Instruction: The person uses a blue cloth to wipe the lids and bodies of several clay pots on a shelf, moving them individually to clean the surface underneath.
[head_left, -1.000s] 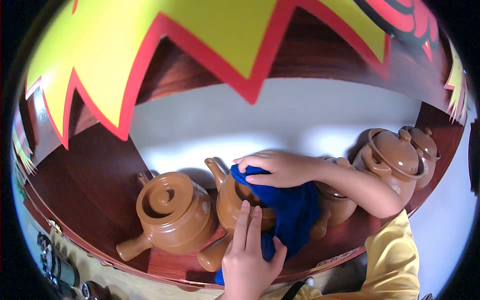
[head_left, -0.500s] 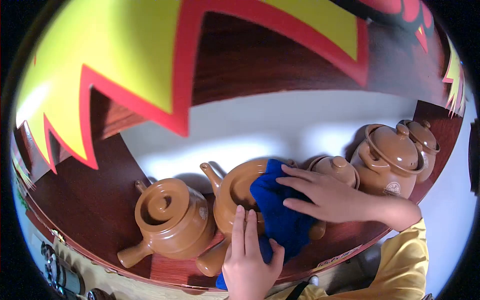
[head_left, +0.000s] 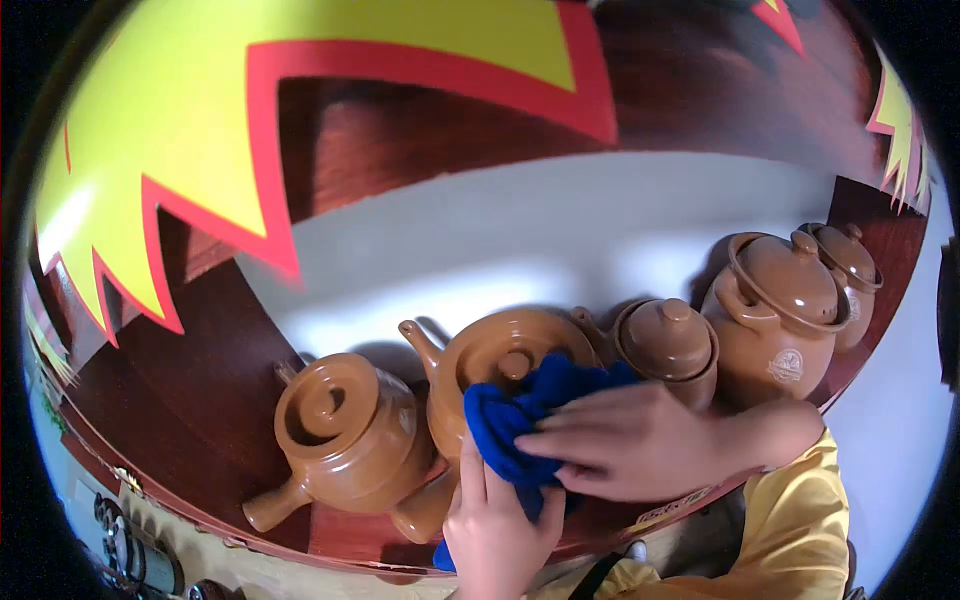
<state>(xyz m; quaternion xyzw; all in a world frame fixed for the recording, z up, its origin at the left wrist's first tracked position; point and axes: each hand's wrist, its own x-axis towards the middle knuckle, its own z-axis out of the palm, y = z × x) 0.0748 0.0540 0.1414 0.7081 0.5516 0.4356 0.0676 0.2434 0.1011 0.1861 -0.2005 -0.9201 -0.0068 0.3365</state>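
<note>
A brown clay pot [head_left: 450,390] with a spout, a side handle and a recessed knobbed lid stands on the shelf in front of me. My right hand [head_left: 640,440], slightly blurred, has its fingers curled on a bunched blue cloth [head_left: 500,425] over the pot's near rim. Below it, my left hand [head_left: 500,535] is against the pot's near side, with blue cloth between thumb and fingers and under the palm. The bunched cloth covers its fingertips. Left of this pot is a similar lidded clay pot [head_left: 345,430], its handle toward the front edge.
Right of my hands stand a smaller lidded pot [head_left: 668,345], a tall lidded jar [head_left: 775,330] and another jar [head_left: 850,270] behind it. A yellow-and-red jagged panel [head_left: 430,65] hangs across the top. The dark red shelf [head_left: 190,420] curves round at the left.
My right hand has moved down and toward me, bunching the cloth that was spread over the pot. The pot's lid knob is now uncovered. My left hand has barely moved.
</note>
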